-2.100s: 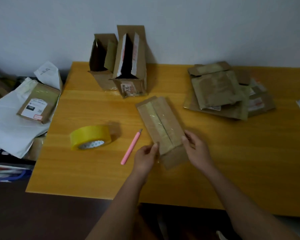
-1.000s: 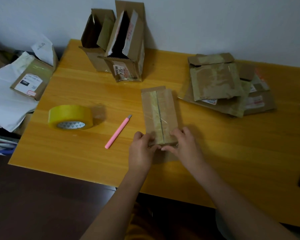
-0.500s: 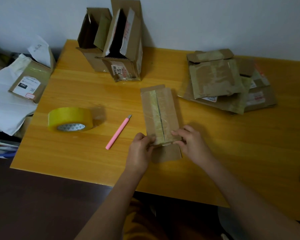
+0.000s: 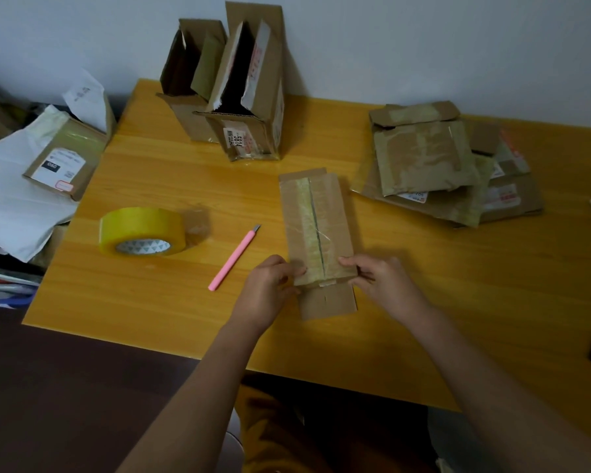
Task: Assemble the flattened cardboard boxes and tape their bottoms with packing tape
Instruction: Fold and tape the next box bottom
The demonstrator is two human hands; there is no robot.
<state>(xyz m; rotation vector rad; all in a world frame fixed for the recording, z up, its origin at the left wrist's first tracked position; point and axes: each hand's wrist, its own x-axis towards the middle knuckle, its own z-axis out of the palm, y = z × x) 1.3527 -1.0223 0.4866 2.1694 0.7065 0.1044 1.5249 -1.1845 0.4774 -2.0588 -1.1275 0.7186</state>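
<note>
Between our hands: flattened box [image 4: 316, 230], old tape along its seam, left hand [image 4: 270, 290] and right hand [image 4: 382, 285] each pinching a near corner. Beyond: two assembled boxes [image 4: 232, 93]. Right: unassembled stack [image 4: 437, 165]. Left: tape roll [image 4: 142, 231], idle.

Two hands were in view, the left hand [image 4: 268, 288] and the right hand [image 4: 382, 285]. One flattened cardboard box [image 4: 316, 230] lay between them on the single worktop [image 4: 423, 302]. Two assembled boxes stood upright at the far edge: a smaller one [image 4: 188, 97] and a taller one [image 4: 253, 107] just beside it. There was one roll of yellow packing tape [image 4: 142, 230] and one pink utility knife [image 4: 234, 257]. One pile of flattened boxes [image 4: 440, 169] lay at the right; how many it held could not be told. Off the worktop's left edge sat one labelled parcel [image 4: 62, 162].
</note>
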